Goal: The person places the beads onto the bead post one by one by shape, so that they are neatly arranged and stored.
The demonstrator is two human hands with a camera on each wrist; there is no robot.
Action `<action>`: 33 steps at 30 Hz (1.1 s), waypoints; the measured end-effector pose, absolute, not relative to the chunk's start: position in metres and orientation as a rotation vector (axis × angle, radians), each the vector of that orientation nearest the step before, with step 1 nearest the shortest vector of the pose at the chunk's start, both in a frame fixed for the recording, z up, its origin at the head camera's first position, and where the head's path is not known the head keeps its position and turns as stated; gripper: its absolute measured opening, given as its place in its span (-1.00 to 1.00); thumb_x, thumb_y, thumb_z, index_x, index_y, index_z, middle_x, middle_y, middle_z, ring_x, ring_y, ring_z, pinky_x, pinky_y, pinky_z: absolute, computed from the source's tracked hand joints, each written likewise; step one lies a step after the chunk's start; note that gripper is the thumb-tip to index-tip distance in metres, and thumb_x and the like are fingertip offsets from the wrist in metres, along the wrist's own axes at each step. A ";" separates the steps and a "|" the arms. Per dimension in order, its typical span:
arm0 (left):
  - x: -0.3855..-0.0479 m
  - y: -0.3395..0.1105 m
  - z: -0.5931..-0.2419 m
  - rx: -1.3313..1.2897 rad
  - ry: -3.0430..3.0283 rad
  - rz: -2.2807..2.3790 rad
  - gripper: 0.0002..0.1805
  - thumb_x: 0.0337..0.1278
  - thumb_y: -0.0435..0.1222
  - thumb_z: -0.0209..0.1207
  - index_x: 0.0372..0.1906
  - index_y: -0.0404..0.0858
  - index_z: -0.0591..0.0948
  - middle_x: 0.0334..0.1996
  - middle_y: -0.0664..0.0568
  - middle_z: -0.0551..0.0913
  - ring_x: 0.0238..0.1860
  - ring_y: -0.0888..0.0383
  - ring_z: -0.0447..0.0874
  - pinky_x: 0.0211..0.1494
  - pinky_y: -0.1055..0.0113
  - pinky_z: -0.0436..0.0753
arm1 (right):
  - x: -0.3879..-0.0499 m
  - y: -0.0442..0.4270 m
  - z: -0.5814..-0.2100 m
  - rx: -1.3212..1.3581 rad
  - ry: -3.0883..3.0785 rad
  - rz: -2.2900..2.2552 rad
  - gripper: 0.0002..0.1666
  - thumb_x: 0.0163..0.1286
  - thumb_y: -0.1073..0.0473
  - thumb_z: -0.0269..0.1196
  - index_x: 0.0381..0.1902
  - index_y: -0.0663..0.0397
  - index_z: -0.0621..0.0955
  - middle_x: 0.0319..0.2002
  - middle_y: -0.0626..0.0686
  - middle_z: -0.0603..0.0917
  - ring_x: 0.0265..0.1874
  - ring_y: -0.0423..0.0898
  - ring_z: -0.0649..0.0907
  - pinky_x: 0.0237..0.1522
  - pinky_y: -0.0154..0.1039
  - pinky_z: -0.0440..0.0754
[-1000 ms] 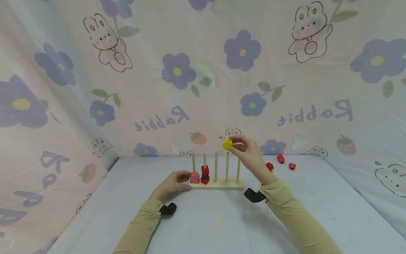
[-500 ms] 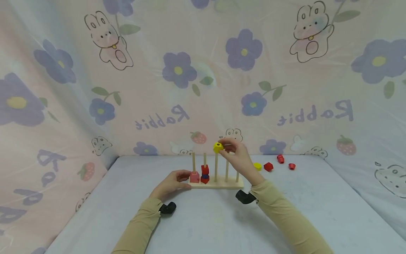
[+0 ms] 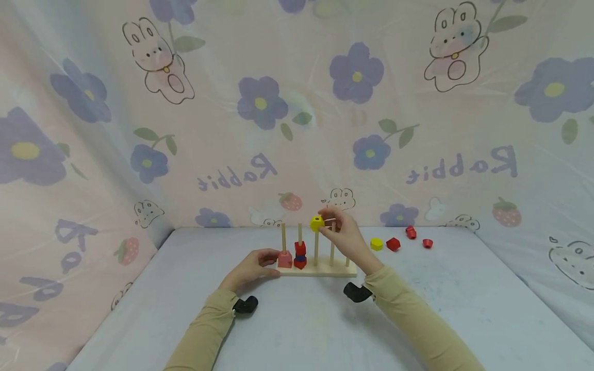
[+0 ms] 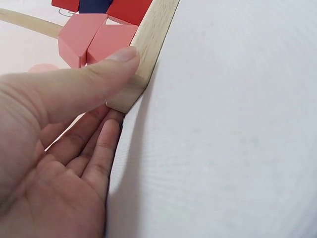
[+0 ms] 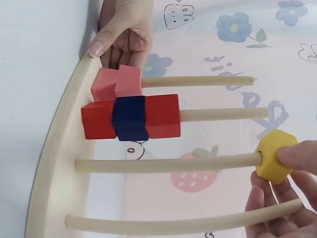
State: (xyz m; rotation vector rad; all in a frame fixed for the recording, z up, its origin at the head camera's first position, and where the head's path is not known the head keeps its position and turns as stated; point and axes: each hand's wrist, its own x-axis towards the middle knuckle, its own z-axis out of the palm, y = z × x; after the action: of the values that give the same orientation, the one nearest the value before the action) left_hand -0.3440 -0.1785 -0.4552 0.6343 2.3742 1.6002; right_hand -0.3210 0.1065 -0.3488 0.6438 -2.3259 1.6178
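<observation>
My left hand (image 3: 252, 268) grips the left end of the wooden peg base (image 3: 320, 270), thumb on its front side in the left wrist view. Between thumb and fingers my right hand (image 3: 347, 237) pinches a yellow block (image 3: 317, 223) at the top of the third peg (image 5: 168, 163); in the right wrist view the peg tip meets the hole of the yellow block (image 5: 275, 156). Pink blocks (image 3: 285, 259) sit low on the first peg. The second carries a red block, a blue block (image 5: 131, 118) and another red block (image 5: 163, 116). The fourth peg (image 5: 183, 223) holds no block.
On the table behind and right of the base lie another yellow block (image 3: 376, 243), a red block (image 3: 393, 243) and more small red pieces (image 3: 427, 243). A patterned curtain (image 3: 297, 129) hangs behind the table.
My right hand has moved left and then slightly down, bringing the yellow block from above the fourth peg onto the third peg's tip. My left hand has stayed on the base.
</observation>
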 end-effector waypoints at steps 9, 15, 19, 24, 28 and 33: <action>-0.343 -0.180 -0.459 0.660 2.361 1.624 -0.36 -0.03 -0.44 0.38 0.22 -0.42 0.44 0.17 -0.21 0.49 0.23 -0.13 0.42 0.29 0.14 0.43 | -0.320 0.104 -0.365 0.621 -2.289 1.632 -0.37 0.23 0.41 0.31 0.23 0.06 0.40 -0.07 0.18 0.59 -0.13 0.07 0.63 -0.04 -0.15 0.66; -0.342 -0.179 -0.457 0.649 2.362 1.629 -0.36 -0.04 -0.47 0.37 0.22 -0.41 0.43 0.18 -0.21 0.48 0.23 -0.14 0.42 0.29 0.11 0.42 | -0.320 0.103 -0.379 0.569 -2.302 1.712 -0.33 0.20 0.46 0.31 0.24 0.11 0.37 -0.08 0.20 0.58 -0.15 0.08 0.64 -0.09 -0.20 0.68; -0.342 -0.178 -0.457 0.641 2.367 1.622 -0.35 -0.04 -0.46 0.37 0.23 -0.41 0.43 0.19 -0.22 0.47 0.24 -0.14 0.41 0.29 0.10 0.42 | -0.321 0.102 -0.388 0.503 -2.342 1.754 -0.48 0.20 0.46 0.31 0.12 0.22 0.46 -0.08 0.21 0.59 -0.14 0.07 0.63 -0.05 -0.20 0.66; -0.342 -0.179 -0.454 0.642 2.378 1.619 -0.35 -0.05 -0.43 0.39 0.22 -0.39 0.44 0.19 -0.19 0.48 0.23 -0.12 0.42 0.30 0.12 0.41 | -0.323 0.100 -0.397 0.446 -2.392 1.787 -0.64 0.20 0.46 0.30 -0.01 0.32 0.55 -0.09 0.22 0.63 -0.13 0.08 0.64 -0.01 -0.15 0.64; -0.343 -0.180 -0.454 0.674 2.377 1.615 -0.35 -0.04 -0.43 0.39 0.23 -0.40 0.44 0.19 -0.21 0.48 0.24 -0.12 0.41 0.31 0.14 0.40 | -0.322 0.100 -0.402 0.395 -2.436 1.746 -0.67 0.19 0.46 0.31 -0.06 0.29 0.58 -0.13 0.17 0.65 -0.15 0.05 0.64 0.02 -0.13 0.63; -0.342 -0.178 -0.454 0.690 2.377 1.611 -0.35 -0.04 -0.46 0.37 0.23 -0.42 0.43 0.20 -0.23 0.47 0.25 -0.12 0.40 0.32 0.12 0.39 | -0.323 0.099 -0.412 0.366 -2.456 1.716 -0.67 0.16 0.49 0.31 -0.09 0.31 0.59 -0.16 0.14 0.66 -0.16 0.05 0.64 0.04 -0.07 0.61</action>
State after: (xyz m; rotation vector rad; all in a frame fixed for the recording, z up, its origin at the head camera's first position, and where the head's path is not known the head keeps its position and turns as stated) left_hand -0.3418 -0.1784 -0.4539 0.6899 2.3765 1.6113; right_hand -0.3226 0.0995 -0.4117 0.3658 -2.4563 1.7160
